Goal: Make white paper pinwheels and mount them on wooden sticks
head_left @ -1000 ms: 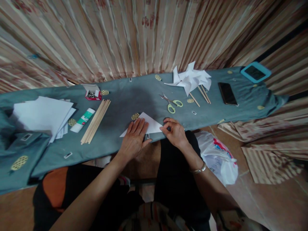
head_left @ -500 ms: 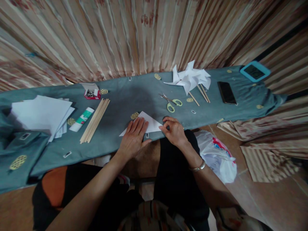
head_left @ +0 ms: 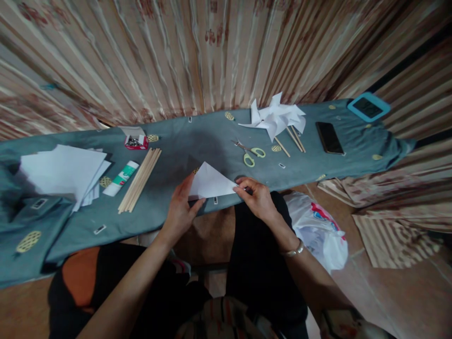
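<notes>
White paper is corner-pinched by the right hand, hold by the left hand can't be told, and it's probably best kept flush between them.

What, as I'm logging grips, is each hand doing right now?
Left hand: at the paper's left end, thumb spread; whether it grips cannot be told.
Right hand: closed, pinching the paper's right corner.

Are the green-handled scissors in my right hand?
No, your right hand pinches a corner of the folded paper, and the scissors lie on the cloth.
</notes>
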`<state>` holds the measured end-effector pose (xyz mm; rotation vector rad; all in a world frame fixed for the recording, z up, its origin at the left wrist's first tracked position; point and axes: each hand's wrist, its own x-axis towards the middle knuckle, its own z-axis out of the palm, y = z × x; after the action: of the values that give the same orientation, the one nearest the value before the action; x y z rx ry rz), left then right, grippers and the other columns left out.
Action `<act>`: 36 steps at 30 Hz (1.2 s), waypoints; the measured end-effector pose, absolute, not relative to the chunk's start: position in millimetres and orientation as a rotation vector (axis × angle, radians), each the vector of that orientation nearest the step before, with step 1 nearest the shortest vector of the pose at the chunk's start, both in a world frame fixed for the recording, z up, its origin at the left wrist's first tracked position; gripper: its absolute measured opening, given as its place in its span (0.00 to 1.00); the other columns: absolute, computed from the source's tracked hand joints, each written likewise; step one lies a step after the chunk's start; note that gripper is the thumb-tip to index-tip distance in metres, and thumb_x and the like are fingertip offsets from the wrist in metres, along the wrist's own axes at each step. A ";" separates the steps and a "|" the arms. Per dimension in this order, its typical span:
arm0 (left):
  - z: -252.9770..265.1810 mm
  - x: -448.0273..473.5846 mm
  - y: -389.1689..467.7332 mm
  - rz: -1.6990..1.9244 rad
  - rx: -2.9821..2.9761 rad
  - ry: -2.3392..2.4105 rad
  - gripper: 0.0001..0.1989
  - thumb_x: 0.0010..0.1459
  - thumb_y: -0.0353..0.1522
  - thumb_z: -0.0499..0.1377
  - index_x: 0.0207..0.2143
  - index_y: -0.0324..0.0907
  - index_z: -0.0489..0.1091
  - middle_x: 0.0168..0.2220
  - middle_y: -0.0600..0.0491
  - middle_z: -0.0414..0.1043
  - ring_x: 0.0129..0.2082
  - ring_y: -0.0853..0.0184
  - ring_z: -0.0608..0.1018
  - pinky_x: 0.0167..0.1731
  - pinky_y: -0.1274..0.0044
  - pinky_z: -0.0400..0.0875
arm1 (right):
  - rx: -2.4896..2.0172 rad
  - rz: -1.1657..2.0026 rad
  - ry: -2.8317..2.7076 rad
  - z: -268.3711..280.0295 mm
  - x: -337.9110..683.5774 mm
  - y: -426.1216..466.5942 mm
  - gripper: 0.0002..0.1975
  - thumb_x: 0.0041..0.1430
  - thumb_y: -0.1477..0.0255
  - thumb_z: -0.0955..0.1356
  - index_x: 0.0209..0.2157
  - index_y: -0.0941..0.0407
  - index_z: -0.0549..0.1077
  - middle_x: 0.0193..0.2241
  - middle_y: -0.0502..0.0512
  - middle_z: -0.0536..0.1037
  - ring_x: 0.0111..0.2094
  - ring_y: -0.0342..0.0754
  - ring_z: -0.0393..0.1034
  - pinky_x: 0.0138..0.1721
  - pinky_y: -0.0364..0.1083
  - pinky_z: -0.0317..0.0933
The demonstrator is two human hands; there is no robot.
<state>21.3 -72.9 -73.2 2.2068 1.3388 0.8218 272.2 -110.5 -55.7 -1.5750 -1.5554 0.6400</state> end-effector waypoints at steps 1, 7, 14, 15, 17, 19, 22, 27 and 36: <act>-70.4 19.1 -73.8 0.839 2.151 1.355 0.31 0.61 0.37 0.59 0.66 0.43 0.57 0.62 0.40 0.66 0.61 0.54 0.71 0.59 0.60 0.67 | -1.560 0.659 -1.542 -54.5 270.4 -111.3 0.11 0.60 0.62 0.69 0.28 0.53 0.74 0.41 0.56 0.82 0.41 0.51 0.77 0.41 0.48 0.68; -49.1 11.2 -74.7 0.934 1.949 1.436 0.28 0.58 0.33 0.59 0.62 0.43 0.64 0.47 0.48 0.78 0.45 0.60 0.81 0.49 0.66 0.75 | -1.455 0.786 -1.513 -50.2 261.9 -110.5 0.10 0.59 0.61 0.70 0.30 0.53 0.77 0.39 0.54 0.82 0.38 0.49 0.76 0.41 0.47 0.68; -33.7 -0.4 -62.2 0.964 2.169 1.349 0.15 0.56 0.29 0.54 0.34 0.48 0.81 0.38 0.52 0.78 0.42 0.61 0.79 0.48 0.66 0.76 | -1.396 1.013 -1.336 -55.2 258.6 -82.2 0.20 0.57 0.52 0.69 0.29 0.54 0.81 0.30 0.51 0.82 0.32 0.48 0.74 0.35 0.46 0.66; -33.2 -2.0 -60.2 0.974 2.191 1.332 0.15 0.55 0.28 0.53 0.33 0.49 0.81 0.38 0.52 0.78 0.41 0.60 0.79 0.47 0.65 0.76 | -1.406 1.061 -1.308 -56.7 258.2 -76.4 0.20 0.55 0.52 0.69 0.28 0.54 0.81 0.27 0.49 0.81 0.29 0.47 0.72 0.32 0.45 0.65; -33.8 -5.0 -56.0 0.986 2.247 1.299 0.17 0.53 0.25 0.53 0.32 0.49 0.81 0.38 0.52 0.78 0.42 0.60 0.78 0.47 0.63 0.76 | -1.407 1.142 -1.250 -59.9 256.7 -65.9 0.18 0.51 0.52 0.72 0.28 0.54 0.81 0.23 0.48 0.79 0.25 0.45 0.70 0.29 0.43 0.63; -36.4 -8.1 -52.0 0.968 2.325 1.275 0.20 0.50 0.21 0.52 0.32 0.49 0.80 0.40 0.52 0.79 0.44 0.59 0.78 0.48 0.61 0.75 | -1.373 1.198 -1.191 -63.0 254.2 -57.7 0.16 0.47 0.55 0.74 0.29 0.53 0.81 0.25 0.48 0.81 0.27 0.45 0.72 0.30 0.44 0.64; -43.4 -12.1 -47.9 0.893 2.466 1.224 0.24 0.47 0.18 0.51 0.34 0.49 0.80 0.44 0.51 0.79 0.47 0.58 0.77 0.51 0.58 0.73 | -1.330 1.229 -1.128 -67.7 250.7 -51.6 0.14 0.44 0.58 0.76 0.30 0.53 0.81 0.31 0.51 0.83 0.32 0.48 0.76 0.37 0.46 0.68; -59.0 -17.0 -51.9 0.769 2.590 1.185 0.24 0.52 0.18 0.51 0.41 0.49 0.78 0.53 0.50 0.76 0.57 0.54 0.73 0.60 0.51 0.64 | -1.395 1.139 -1.148 -78.2 248.4 -55.1 0.09 0.49 0.65 0.74 0.33 0.53 0.80 0.30 0.51 0.83 0.30 0.48 0.76 0.36 0.47 0.69; -75.6 -33.4 -61.6 0.800 2.382 1.256 0.21 0.61 0.23 0.48 0.48 0.46 0.76 0.68 0.50 0.58 0.70 0.52 0.56 0.64 0.52 0.60 | -1.495 0.889 -1.197 -82.0 238.8 -66.9 0.07 0.53 0.71 0.70 0.35 0.54 0.80 0.34 0.52 0.84 0.32 0.47 0.77 0.39 0.47 0.70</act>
<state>-33.4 -61.6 -75.6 2.3817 1.2559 0.8001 238.8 -66.9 -82.0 -1.4946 -1.1968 0.8894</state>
